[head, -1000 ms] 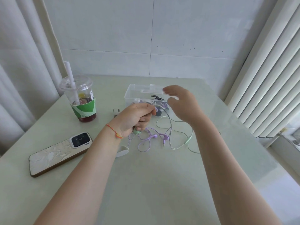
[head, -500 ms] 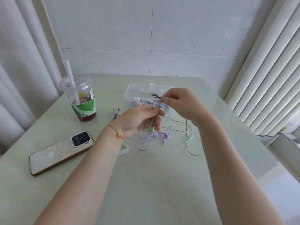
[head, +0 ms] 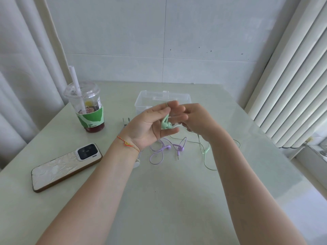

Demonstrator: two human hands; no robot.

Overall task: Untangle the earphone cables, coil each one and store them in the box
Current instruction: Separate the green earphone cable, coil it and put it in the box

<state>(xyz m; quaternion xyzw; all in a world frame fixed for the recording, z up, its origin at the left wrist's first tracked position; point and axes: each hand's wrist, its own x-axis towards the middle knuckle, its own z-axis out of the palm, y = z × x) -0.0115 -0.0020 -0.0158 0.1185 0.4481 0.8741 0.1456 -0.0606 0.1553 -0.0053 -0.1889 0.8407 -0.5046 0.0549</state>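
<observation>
My left hand [head: 150,126] is raised above the table, palm toward me, and holds the green earbuds [head: 165,124] with their cable pinched between thumb and forefinger. My right hand [head: 200,121] meets it from the right and pinches the same green cable [head: 205,152], which hangs down and trails over the table. A purple earphone cable [head: 166,149] lies loose on the table under my hands. The clear plastic box [head: 184,98] stands open just behind my hands, its contents hidden by them.
An iced drink cup [head: 86,106] with a straw stands at the left. A phone [head: 65,167] lies face down at the near left. A small white object [head: 137,163] peeks out beside my left wrist. Curtains hang at the left; vertical blinds hang at the right.
My left hand has turned palm up and lifted with the green earbuds. My right hand came in from over the box and took hold of the green cable beside it.
</observation>
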